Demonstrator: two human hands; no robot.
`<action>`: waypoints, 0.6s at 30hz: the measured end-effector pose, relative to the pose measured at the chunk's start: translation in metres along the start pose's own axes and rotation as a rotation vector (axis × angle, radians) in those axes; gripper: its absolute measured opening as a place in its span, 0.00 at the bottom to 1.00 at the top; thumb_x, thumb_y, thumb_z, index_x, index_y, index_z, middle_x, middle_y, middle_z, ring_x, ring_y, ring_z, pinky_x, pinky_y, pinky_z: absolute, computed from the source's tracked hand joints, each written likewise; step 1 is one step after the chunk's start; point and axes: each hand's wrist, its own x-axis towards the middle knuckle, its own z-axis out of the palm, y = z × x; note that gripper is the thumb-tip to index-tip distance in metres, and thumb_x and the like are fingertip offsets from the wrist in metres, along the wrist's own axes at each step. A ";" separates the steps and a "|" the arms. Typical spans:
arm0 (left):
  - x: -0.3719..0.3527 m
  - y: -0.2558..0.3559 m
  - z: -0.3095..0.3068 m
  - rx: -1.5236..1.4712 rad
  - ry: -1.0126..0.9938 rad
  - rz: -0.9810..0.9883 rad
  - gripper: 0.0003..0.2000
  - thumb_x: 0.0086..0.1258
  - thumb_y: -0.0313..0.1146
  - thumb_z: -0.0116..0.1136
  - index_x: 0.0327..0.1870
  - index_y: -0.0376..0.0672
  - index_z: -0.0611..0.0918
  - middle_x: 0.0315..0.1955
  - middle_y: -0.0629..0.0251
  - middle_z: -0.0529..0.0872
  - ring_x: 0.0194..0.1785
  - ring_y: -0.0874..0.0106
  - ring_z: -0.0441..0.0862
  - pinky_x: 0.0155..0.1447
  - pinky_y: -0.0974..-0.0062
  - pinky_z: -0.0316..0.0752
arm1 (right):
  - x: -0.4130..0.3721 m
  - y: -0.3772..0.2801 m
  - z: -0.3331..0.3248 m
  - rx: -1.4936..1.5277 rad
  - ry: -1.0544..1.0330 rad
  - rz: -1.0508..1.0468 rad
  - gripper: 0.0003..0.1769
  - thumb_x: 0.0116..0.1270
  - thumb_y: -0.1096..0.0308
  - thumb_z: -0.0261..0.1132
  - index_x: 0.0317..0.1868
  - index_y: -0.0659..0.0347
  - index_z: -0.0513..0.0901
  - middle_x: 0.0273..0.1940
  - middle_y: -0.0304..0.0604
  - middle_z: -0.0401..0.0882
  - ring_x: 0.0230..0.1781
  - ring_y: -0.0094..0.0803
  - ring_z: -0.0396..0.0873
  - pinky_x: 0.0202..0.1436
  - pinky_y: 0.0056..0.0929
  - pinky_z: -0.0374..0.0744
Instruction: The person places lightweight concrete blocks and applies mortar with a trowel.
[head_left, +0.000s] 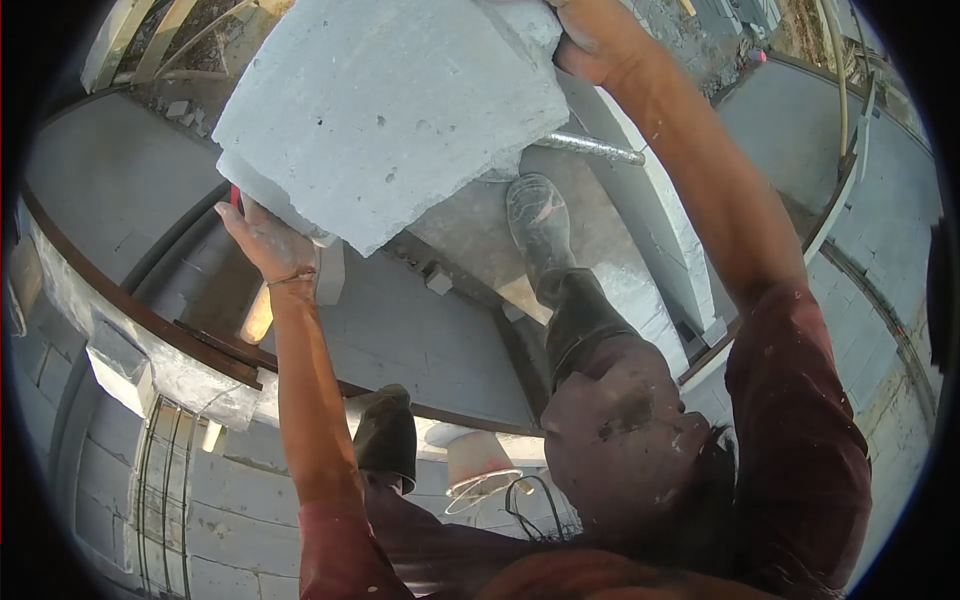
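A large pale grey lightweight concrete block [390,110], pitted and rough along its broken edges, is held up between my two hands. My left hand [268,240] presses against its lower left edge, with the thumb outside and part of the fingers behind the block. At the upper right corner my right hand [597,40] grips the block, its fingertips partly out of sight. Just under the block's right side, a shiny silver pipe [590,147] sticks out.
My dusty boot [540,215] stands on a ledge below the block. Brown metal beams [130,305] edge the wall tops. A bucket [478,462] sits low in the middle. Another white block [120,362] and thin steel rods [165,490] are at the left.
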 end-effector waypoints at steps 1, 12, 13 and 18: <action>-0.005 0.001 -0.001 -0.002 -0.043 0.026 0.49 0.77 0.72 0.41 0.82 0.35 0.57 0.78 0.52 0.62 0.81 0.56 0.60 0.84 0.56 0.52 | -0.013 -0.009 0.011 0.010 0.021 0.024 0.24 0.61 0.71 0.71 0.58 0.71 0.85 0.48 0.49 0.89 0.51 0.35 0.86 0.58 0.32 0.82; -0.043 0.041 0.056 0.279 0.117 -0.228 0.55 0.67 0.78 0.50 0.85 0.49 0.50 0.84 0.55 0.49 0.83 0.54 0.53 0.85 0.50 0.55 | -0.029 0.055 0.044 -0.957 0.417 -0.041 0.46 0.74 0.47 0.61 0.80 0.71 0.59 0.79 0.71 0.56 0.83 0.56 0.55 0.83 0.56 0.60; -0.050 0.047 0.061 0.299 0.095 -0.246 0.55 0.67 0.78 0.50 0.85 0.49 0.50 0.84 0.55 0.49 0.83 0.54 0.53 0.85 0.50 0.55 | -0.042 0.060 0.034 -0.880 0.337 -0.055 0.45 0.76 0.48 0.59 0.81 0.70 0.57 0.81 0.70 0.51 0.85 0.58 0.49 0.83 0.60 0.55; -0.043 0.049 0.059 0.655 0.157 -0.198 0.49 0.71 0.67 0.62 0.77 0.30 0.65 0.74 0.51 0.70 0.74 0.58 0.71 0.76 0.58 0.72 | -0.133 0.154 -0.096 -1.463 0.679 0.037 0.46 0.69 0.58 0.62 0.82 0.69 0.55 0.83 0.63 0.51 0.86 0.57 0.45 0.80 0.80 0.43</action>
